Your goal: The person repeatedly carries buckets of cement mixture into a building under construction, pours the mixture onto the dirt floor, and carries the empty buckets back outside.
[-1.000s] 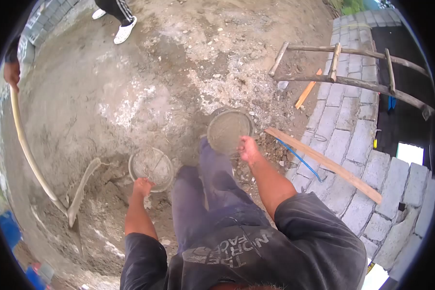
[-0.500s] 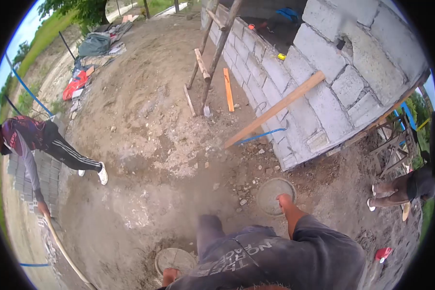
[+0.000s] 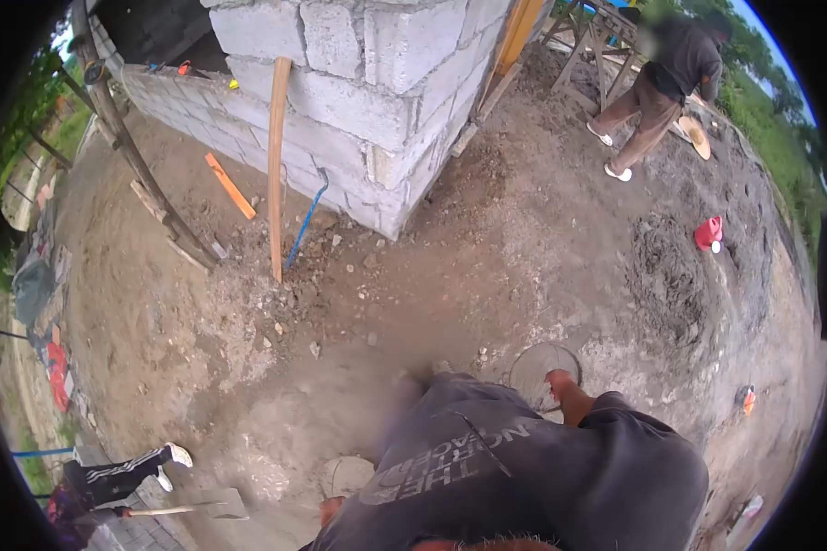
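Observation:
My right hand [image 3: 561,384] is closed at the rim of a round bucket [image 3: 534,371], whose top is level with grey, wet-looking mix. A thin handle seems to run into the fist. On my other side, my left hand [image 3: 331,511] is closed beside a second bucket [image 3: 351,474] with a similar grey top. My shirt hides part of that bucket and most of the left arm. Both buckets hang or stand at my sides; whether they touch the ground I cannot tell.
Ahead rises a block wall corner [image 3: 376,138] with a wooden plank [image 3: 279,174] leaning on it. At lower left a co-worker holds a shovel [image 3: 231,503]. Another person [image 3: 657,92] stands at upper right. A wet mix heap [image 3: 668,280] and red container [image 3: 709,233] lie right.
My view has turned right, so the wall corner now sits further left. Both buckets have stayed in my hands. The co-worker's shovel blade has come into view.

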Action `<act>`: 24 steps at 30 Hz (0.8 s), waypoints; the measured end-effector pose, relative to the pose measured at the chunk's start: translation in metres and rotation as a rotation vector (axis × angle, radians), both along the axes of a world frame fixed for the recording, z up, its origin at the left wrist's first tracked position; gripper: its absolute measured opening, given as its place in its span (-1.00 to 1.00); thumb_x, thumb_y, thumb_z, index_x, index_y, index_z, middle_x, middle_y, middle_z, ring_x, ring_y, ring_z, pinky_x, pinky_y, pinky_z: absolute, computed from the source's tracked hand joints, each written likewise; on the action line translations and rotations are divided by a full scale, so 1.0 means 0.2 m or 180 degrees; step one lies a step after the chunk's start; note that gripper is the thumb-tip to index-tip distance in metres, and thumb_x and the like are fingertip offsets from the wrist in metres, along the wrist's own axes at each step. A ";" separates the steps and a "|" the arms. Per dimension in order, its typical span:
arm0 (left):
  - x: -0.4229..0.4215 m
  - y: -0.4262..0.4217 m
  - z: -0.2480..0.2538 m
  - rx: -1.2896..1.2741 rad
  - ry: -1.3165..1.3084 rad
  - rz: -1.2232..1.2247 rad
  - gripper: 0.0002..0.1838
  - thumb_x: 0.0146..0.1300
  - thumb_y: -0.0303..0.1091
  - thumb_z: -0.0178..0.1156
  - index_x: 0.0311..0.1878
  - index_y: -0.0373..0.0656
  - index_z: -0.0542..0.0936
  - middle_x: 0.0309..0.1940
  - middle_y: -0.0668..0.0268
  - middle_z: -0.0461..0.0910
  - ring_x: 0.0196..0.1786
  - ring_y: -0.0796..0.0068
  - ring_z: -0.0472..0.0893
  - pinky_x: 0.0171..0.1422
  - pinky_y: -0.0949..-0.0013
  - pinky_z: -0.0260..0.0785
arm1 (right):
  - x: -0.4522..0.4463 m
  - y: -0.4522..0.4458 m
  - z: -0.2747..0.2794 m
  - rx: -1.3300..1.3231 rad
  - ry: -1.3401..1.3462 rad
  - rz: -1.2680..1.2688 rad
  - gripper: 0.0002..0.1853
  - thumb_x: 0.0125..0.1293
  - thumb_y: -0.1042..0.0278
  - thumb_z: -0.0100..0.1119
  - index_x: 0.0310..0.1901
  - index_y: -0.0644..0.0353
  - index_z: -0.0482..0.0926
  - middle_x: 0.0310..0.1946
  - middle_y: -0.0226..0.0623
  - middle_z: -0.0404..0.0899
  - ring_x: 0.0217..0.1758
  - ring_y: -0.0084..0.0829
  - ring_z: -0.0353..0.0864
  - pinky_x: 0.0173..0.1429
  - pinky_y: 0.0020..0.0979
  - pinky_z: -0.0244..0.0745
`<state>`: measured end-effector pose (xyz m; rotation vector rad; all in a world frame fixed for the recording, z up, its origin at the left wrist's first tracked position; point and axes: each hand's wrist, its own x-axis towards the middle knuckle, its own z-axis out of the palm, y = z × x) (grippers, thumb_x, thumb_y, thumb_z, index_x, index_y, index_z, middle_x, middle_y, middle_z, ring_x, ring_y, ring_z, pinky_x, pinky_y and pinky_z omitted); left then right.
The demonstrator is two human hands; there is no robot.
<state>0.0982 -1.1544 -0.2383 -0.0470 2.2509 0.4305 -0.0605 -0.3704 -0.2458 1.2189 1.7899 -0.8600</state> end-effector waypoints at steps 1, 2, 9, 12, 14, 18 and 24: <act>-0.09 0.00 -0.06 0.0065 0.0138 -0.0280 -0.67 0.03 -0.12 0.21 -0.18 -0.09 0.69 -0.31 0.09 0.67 -0.26 0.12 0.66 -0.16 0.13 0.47 | 0.11 -0.04 0.13 0.0093 0.0098 -0.0683 -0.84 0.14 0.32 0.11 -0.44 0.24 0.50 -0.63 -0.17 0.41 -0.65 -0.22 0.43 -0.52 -0.14 0.32; -0.17 0.03 -0.13 0.0115 0.0327 -0.0532 -0.67 0.04 -0.12 0.21 -0.19 -0.08 0.69 -0.31 0.09 0.67 -0.27 0.11 0.66 -0.17 0.12 0.47 | 0.20 -0.06 0.27 0.0219 0.0210 -0.1314 -0.86 0.07 0.36 0.14 -0.50 0.19 0.41 -0.66 -0.21 0.30 -0.67 -0.26 0.33 -0.55 -0.17 0.22; -0.98 0.42 -0.25 0.0101 0.0015 0.1225 -0.79 -0.03 -0.29 0.10 -0.44 -0.20 0.65 -0.35 0.05 0.66 -0.17 0.04 0.64 -0.01 0.15 0.44 | 0.76 -0.01 0.66 0.0384 0.0268 -0.3648 -0.80 0.05 0.29 0.08 -0.49 0.13 0.27 -0.70 -0.27 0.12 -0.73 -0.21 0.22 -0.66 -0.17 0.05; -1.37 0.54 -0.12 0.0055 0.0103 0.1396 -0.78 -0.09 -0.28 0.13 -0.46 -0.22 0.63 -0.36 0.04 0.65 -0.17 0.00 0.62 -0.03 0.17 0.42 | 0.85 -0.05 0.64 0.0306 0.0119 -0.4021 -0.76 0.03 0.25 0.07 -0.36 0.15 0.27 -0.70 -0.22 0.12 -0.77 -0.15 0.25 -0.70 -0.14 0.01; -1.60 0.53 -0.20 0.0024 0.0376 0.0766 -0.77 -0.09 -0.27 0.13 -0.47 -0.25 0.62 -0.36 0.03 0.65 -0.17 0.01 0.62 -0.02 0.18 0.42 | 0.92 -0.09 0.54 0.0219 0.0101 -0.4489 -0.77 0.02 0.25 0.05 -0.37 0.15 0.28 -0.70 -0.20 0.13 -0.77 -0.13 0.24 -0.69 -0.12 0.01; -2.15 0.87 0.12 -0.0389 0.0137 -0.0412 -0.75 -0.01 -0.21 0.12 -0.37 -0.13 0.67 -0.24 0.08 0.66 -0.09 0.04 0.62 0.08 0.12 0.43 | 1.00 -0.11 0.31 -0.0111 0.0226 -0.5115 -0.81 0.00 0.26 -0.01 -0.39 0.13 0.29 -0.70 -0.15 0.15 -0.76 -0.10 0.24 -0.68 -0.07 0.02; -2.84 1.49 0.37 -0.1203 0.0122 -0.2757 -0.74 0.15 -0.17 0.08 -0.21 0.10 0.71 -0.13 0.14 0.65 0.00 0.09 0.62 0.11 0.08 0.45 | 0.86 0.20 0.10 -0.0320 0.0335 -0.6286 -0.86 0.00 0.26 -0.05 -0.39 0.06 0.30 -0.72 -0.14 0.18 -0.75 -0.10 0.24 -0.69 -0.05 -0.01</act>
